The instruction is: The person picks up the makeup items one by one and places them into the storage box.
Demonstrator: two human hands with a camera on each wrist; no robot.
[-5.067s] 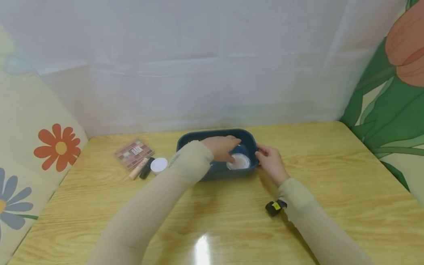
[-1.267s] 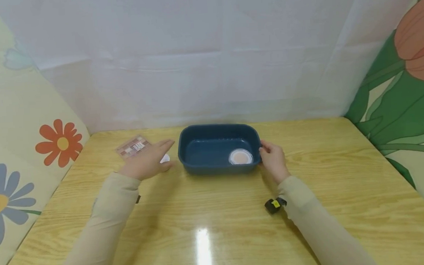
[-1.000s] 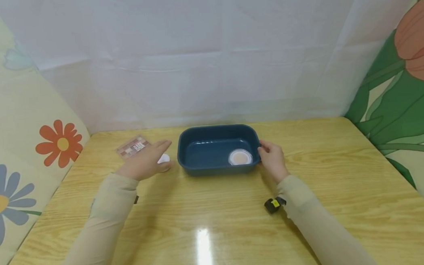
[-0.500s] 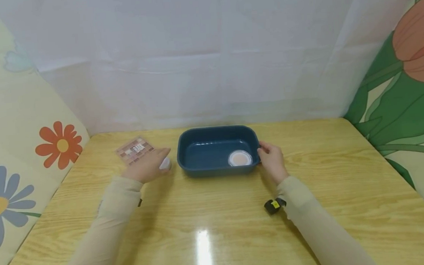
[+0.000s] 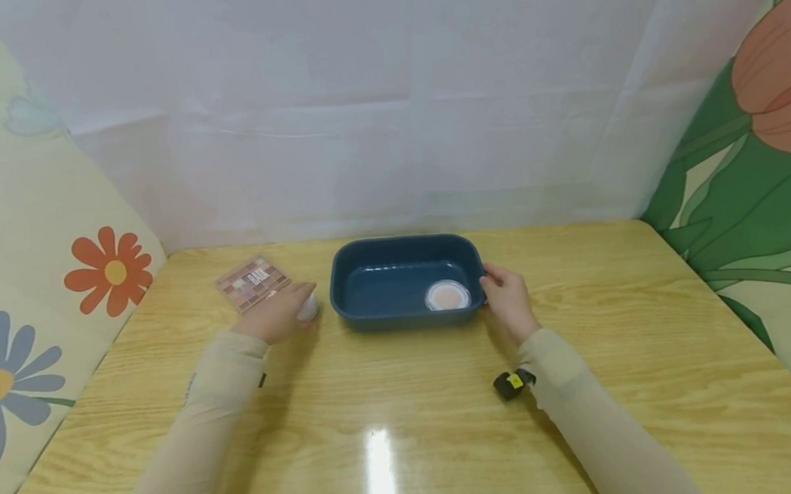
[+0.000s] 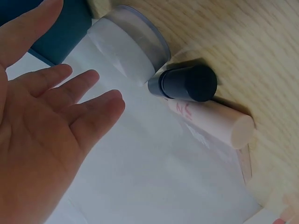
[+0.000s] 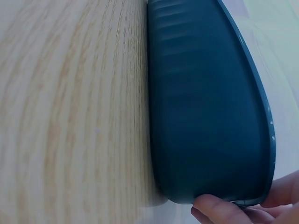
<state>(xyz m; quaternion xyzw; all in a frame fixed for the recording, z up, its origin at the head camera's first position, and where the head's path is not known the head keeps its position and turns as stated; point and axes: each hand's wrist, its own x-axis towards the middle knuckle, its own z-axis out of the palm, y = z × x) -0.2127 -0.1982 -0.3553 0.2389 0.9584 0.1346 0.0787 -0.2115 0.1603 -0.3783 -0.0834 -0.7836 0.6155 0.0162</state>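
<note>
My left hand (image 5: 279, 313) reaches around a round jar with a white lid (image 5: 308, 307). In the left wrist view its fingers (image 6: 100, 112) are nearly straight, with a gap between them and the jar (image 6: 133, 44). Beside the jar lie a short black tube (image 6: 189, 83) and a pale pink tube (image 6: 215, 122), mostly hidden by the hand in the head view. My right hand (image 5: 510, 300) pinches the right end of a dark blue rectangular bin (image 5: 407, 320), thumb and fingers on either side of its wall. Inside the bin, at front right, sits a round clear-rimmed container with a pinkish centre (image 5: 447, 295).
A reddish-brown makeup palette (image 5: 251, 281) lies flat at the left rear of the wooden table (image 5: 433, 418). Behind the table hangs a white cloth (image 5: 374, 127). Flower-patterned panels flank both sides. A black wrist device (image 5: 510, 385) hangs below the right cuff.
My left hand has come out of the bin, moved left to the jar, and lowered with its fingers drawing closer around it. My right hand stays on the bin's right end.
</note>
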